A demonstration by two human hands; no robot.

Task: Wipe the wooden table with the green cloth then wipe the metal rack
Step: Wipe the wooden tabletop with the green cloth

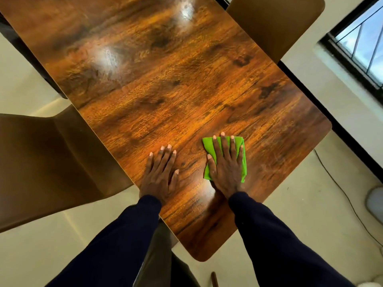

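Observation:
The wooden table [165, 83] runs from the upper left down to a rounded corner near me, its top glossy with two bright glares. A folded green cloth [208, 146] lies flat on the near part of the table. My right hand [227, 166] presses down on the cloth with fingers spread flat, covering most of it. My left hand [161, 172] rests flat on the bare wood close to the table's left edge, a short way left of the cloth, holding nothing. No metal rack is in view.
A brown chair [47, 162] stands at the table's left side and another chair back [275, 23] at the far right. A window [360, 38] is in the wall on the right. A thin cable [342, 193] trails over the pale floor.

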